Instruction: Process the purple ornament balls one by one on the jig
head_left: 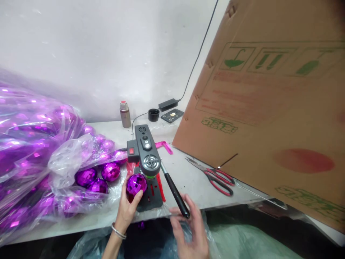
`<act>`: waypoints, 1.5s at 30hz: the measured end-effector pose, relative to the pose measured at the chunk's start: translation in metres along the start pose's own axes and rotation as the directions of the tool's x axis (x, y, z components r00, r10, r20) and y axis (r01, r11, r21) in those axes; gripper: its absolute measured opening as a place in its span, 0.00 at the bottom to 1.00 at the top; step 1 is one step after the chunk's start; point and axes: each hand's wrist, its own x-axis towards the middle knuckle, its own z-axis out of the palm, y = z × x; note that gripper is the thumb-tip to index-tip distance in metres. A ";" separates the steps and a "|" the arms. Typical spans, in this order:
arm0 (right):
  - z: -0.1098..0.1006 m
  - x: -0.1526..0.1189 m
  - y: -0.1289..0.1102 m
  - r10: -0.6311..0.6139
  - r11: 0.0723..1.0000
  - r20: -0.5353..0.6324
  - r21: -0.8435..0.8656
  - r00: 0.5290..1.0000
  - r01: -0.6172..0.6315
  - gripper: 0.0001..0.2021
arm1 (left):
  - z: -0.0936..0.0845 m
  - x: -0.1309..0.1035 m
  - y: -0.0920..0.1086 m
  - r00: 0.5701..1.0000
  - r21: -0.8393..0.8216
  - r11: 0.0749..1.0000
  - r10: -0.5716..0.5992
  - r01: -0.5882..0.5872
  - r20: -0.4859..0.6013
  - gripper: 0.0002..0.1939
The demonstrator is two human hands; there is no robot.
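My left hand wraps its fingers and thumb around a shiny purple faceted ball. The ball sits at the front of a small black bench press, beside the press head and above its slotted base plate. A lever with a black grip slants from the press toward me. My right hand is around the end of this grip with fingers apart and curved, not closed on it; whether a fingertip touches it I cannot tell.
Clear plastic bags of purple balls crowd the left. Red-handled scissors lie on the right, before a large tilted cardboard box. Behind stand a flask, a black cup and a power adapter. A pink strip lies beside the press.
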 end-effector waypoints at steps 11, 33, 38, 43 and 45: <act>0.021 0.118 -0.040 -0.396 0.914 -0.047 0.075 0.917 0.399 0.11 | 0.009 -0.005 -0.019 0.991 0.149 0.980 0.132 -0.130 -0.005 0.44; 0.015 0.113 -0.035 -0.370 0.924 -0.003 0.103 0.929 0.368 0.09 | 0.007 -0.014 -0.027 0.853 0.440 0.733 0.478 -0.518 0.209 0.35; 0.015 0.110 -0.035 -0.358 0.929 0.006 0.105 0.934 0.356 0.10 | 0.002 -0.010 -0.030 0.892 0.406 0.794 0.399 -0.453 0.214 0.38; 0.013 0.109 -0.035 -0.339 0.935 0.018 0.111 0.940 0.336 0.09 | 0.002 -0.006 -0.028 0.922 0.375 0.844 0.332 -0.384 0.198 0.39; 0.012 0.110 -0.035 -0.344 0.934 0.019 0.112 0.939 0.340 0.09 | 0.002 -0.004 -0.025 0.928 0.368 0.854 0.315 -0.369 0.200 0.40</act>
